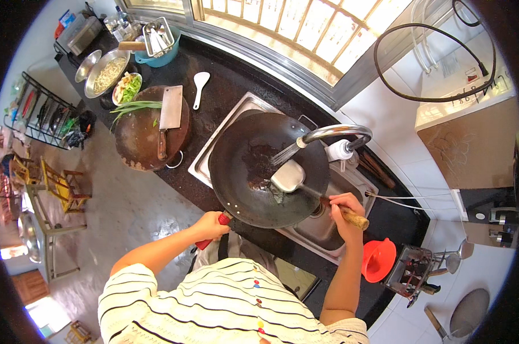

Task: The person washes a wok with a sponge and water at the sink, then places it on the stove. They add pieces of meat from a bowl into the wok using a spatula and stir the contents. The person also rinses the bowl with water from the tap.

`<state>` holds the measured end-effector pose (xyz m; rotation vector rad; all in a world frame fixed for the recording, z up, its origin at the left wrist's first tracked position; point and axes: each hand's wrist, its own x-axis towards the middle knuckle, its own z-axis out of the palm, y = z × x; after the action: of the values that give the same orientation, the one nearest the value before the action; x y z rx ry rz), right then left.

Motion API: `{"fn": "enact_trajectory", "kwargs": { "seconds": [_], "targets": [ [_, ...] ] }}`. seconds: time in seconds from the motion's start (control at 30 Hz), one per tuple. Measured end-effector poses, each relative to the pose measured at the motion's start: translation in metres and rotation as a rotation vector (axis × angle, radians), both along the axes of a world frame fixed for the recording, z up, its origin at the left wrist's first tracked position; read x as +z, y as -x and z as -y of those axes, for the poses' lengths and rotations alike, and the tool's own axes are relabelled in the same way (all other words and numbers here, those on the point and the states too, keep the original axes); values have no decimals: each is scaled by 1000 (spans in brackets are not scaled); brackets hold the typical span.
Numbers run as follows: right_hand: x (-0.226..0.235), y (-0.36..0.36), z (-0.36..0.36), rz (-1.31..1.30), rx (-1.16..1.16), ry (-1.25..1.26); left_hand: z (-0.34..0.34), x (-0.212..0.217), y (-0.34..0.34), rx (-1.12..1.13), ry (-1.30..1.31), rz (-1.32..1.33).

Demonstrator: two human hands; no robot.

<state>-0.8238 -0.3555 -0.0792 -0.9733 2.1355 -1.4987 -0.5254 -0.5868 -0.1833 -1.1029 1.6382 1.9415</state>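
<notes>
A: Where's the wok [234, 192], and what room does it have?

B: Over the sink [199, 166], covering much of it. The sink's left rim shows past it, then a strip of dark counter [219, 106] before the round chopping board [134, 137]. The far right is tighter: the faucet [339, 132] arches over the wok's rim. A red plastic bowl [378, 258] sits near the right forearm.

A: And the 2 hands?

B: The left forearm slants in from the lower left, and the left hand [211, 226] is wrapped round the wok's red handle. The right forearm rises steeply, with the right hand [346, 215] curled around the spatula's wooden handle [357, 219]. I can't tell how hard either squeezes.

A: Which way do things point?

B: The spatula [288, 175] runs from lower right to upper left, its blade inside the wok beside the falling water [285, 153]. The wok's mouth faces up; its handle juts down-left, toward the person.
</notes>
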Motion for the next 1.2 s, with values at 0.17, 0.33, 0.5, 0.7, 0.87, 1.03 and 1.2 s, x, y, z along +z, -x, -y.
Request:
{"fn": "enact_trajectory", "kwargs": {
  "seconds": [0.17, 0.33, 0.5, 0.7, 0.87, 1.03, 1.2],
  "targets": [
    [-41, -15, 43, -155, -14, 67, 4, 6, -4, -55, 54, 15],
    [-65, -33, 47, 608, -35, 213, 11, 12, -7, -52, 157, 30],
    [-75, -3, -5, 657, -229, 187, 22, 9, -9, -63, 455, -11],
    [-123, 50, -23, 939, -683, 484, 53, 4, -18, -103, 969, -80],
    [-205, 112, -28, 1242, -799, 484, 73, 26, -16, -126, 1225, -37],
    [-223, 142, -17, 1266, -740, 548, 72, 42, -16, -24, 1376, -67],
    [-211, 144, -22, 1274, -697, 575, 64, 45, -19, 38, 1348, -14]
  ]
}}
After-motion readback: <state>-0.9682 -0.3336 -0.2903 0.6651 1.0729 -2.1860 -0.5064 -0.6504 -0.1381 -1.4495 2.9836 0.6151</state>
